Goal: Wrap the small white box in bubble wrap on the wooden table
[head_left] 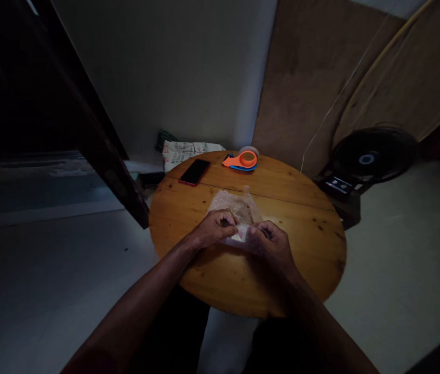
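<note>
A sheet of clear bubble wrap [239, 200] lies near the middle of the round wooden table [301, 208], its near edge folded up between my hands. My left hand [215, 228] pinches this edge from the left, thumb against fingers. From the right, my right hand [272, 241] grips the same folded edge with curled fingers. Whether something is wrapped inside the fold is too dim to tell. Beyond the wrap stands an orange and blue tape dispenser [239, 160] with a roll of tape.
A phone [195, 172] with a red edge lies at the table's back left. Behind the table is a white printed sack [188, 150] by the wall. To the right stands a black fan [368, 158]. A dark door frame [103, 140] rises on the left.
</note>
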Demonstrator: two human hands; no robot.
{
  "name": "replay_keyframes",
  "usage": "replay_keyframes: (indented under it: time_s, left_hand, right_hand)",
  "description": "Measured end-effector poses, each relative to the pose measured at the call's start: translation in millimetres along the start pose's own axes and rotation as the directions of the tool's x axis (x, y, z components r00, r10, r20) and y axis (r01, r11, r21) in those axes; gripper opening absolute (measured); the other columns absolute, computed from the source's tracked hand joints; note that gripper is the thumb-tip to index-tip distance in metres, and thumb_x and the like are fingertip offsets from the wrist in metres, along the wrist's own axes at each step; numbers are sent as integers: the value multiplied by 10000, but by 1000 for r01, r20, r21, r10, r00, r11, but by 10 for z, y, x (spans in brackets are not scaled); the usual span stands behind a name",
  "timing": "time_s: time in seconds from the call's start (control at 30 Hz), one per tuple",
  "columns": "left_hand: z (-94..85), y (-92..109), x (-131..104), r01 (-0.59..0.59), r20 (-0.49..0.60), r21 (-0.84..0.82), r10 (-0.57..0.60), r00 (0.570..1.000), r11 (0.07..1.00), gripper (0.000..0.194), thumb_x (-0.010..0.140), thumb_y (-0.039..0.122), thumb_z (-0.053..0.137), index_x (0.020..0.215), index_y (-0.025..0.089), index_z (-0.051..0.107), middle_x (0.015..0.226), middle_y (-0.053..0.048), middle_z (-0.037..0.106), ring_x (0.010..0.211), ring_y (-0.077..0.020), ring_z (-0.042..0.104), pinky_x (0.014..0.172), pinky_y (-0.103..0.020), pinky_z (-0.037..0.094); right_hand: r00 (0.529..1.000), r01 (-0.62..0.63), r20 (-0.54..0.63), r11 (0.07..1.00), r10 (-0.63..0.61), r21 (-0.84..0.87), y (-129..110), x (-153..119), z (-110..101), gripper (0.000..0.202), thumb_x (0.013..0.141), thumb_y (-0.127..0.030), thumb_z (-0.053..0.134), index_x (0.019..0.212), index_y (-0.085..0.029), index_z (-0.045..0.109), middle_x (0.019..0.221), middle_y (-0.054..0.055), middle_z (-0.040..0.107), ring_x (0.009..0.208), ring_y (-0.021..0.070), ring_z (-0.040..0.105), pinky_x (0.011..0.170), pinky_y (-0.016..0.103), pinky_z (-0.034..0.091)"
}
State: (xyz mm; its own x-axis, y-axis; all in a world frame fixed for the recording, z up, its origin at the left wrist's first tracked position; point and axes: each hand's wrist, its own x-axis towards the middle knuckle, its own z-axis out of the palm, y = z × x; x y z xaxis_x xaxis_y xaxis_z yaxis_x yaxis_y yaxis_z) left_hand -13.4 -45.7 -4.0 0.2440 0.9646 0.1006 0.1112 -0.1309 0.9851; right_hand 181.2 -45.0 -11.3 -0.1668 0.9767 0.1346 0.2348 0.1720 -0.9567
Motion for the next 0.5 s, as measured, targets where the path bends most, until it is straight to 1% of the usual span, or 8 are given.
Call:
replay_keyframes:
  time_s: [0.07, 0.13, 0.2, 0.23, 0.27, 0.33, 0.43, 0.5]
  left_hand:
    - [-8, -17, 8, 9, 2, 11, -9, 1000, 1000, 125, 695, 235, 657, 712, 145, 572, 775, 3, 592, 671, -94, 522, 599, -205, 398]
    - [-20, -33, 19, -1, 1, 30, 1, 1000, 1000, 181, 683, 231, 670, 822, 154, 583, 812, 4, 589, 733, -108, 537, 644, -212, 417]
    - [-30, -45, 30, -19, 9, 42, 18, 1000, 999, 264, 676, 230, 679, 915, 163, 589, 879, -8, 597, 834, -130, 553, 719, -227, 436]
    - [-34, -50, 34, -19, 13, 38, 18, 1000, 999, 280, 674, 233, 681, 930, 163, 593, 910, -16, 601, 869, -137, 555, 746, -233, 440]
    - [-36, -55, 37, -6, 14, 26, 6, 1000, 1000, 280, 674, 240, 681, 929, 160, 596, 922, -22, 604, 871, -138, 556, 745, -234, 442]
    - [-35, -62, 39, 37, 18, -11, -37, 999, 999, 278, 677, 260, 681, 920, 152, 599, 906, -23, 605, 798, -124, 555, 682, -223, 439]
    - [-30, -66, 37, 73, 11, -45, -72, 997, 996, 280, 680, 268, 681, 918, 144, 601, 882, -17, 605, 699, -97, 534, 598, -202, 411]
    - [-27, -63, 33, 63, 7, -36, -63, 998, 997, 263, 685, 255, 677, 911, 140, 608, 882, -15, 609, 700, -93, 534, 602, -198, 412]
  right_hand:
    - [1000, 4, -18, 997, -6, -82, 13, 7, -9, 240, 757, -401, 633, 663, -198, 548, 617, -20, 540, 570, 127, 463, 520, 237, 374]
    - [999, 24, -23, 985, -28, -173, 38, 11, -14, 226, 764, -382, 627, 657, -200, 544, 596, -26, 516, 568, 127, 453, 521, 237, 362]
    - [998, 55, -21, 977, -61, -208, 64, 14, -12, 207, 774, -379, 617, 690, -207, 537, 617, -26, 528, 582, 133, 472, 532, 239, 371]
    - [997, 69, -23, 977, -75, -204, 75, 14, -9, 196, 775, -380, 615, 721, -211, 533, 641, -23, 548, 598, 139, 494, 544, 241, 385]
    - [996, 77, -26, 977, -84, -198, 82, 15, -5, 190, 775, -382, 616, 755, -214, 529, 670, -18, 572, 619, 146, 520, 559, 244, 400]
    - [995, 80, -41, 973, -91, -215, 86, 19, 3, 195, 773, -386, 618, 826, -218, 532, 732, -3, 618, 663, 163, 564, 589, 253, 425]
    - [993, 79, -56, 938, -104, -339, 87, 29, 4, 201, 793, -385, 599, 900, -219, 559, 775, 14, 646, 689, 180, 588, 617, 273, 435]
    - [984, 132, -50, 893, -170, -430, 93, 32, -5, 195, 821, -361, 567, 955, -219, 573, 815, 28, 652, 722, 191, 596, 647, 292, 442]
